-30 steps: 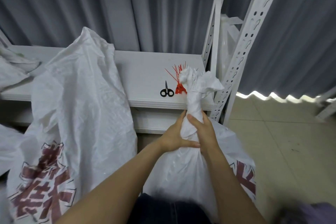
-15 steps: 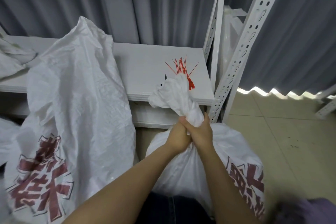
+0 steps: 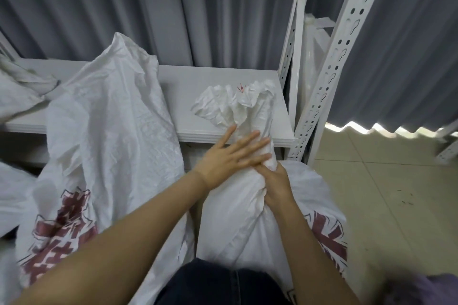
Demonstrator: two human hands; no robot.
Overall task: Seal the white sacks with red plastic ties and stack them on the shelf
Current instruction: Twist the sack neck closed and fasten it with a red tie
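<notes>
White sack [image 3: 243, 218] stood before shelf [image 3: 198, 86], bunched top lying over its edge | right hand [image 3: 275, 181] grip curled tight round neck | left hand [image 3: 228, 161] flat on neck, fingers straight, holding nothing | red ties [image 3: 240, 88] on shelf, none fitted | progress judged: 0 sealed in view, 2nd sack [image 3: 106, 131] untied, stacking not begun

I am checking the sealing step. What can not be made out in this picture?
Red ties: head view, only tips show; the sack's bunched top covers the rest.
Sack neck: head view, left hand and right hand cover it, so any tie there is unseen.
Purple shape, bottom right: blurred, cut off by the edge.
</notes>
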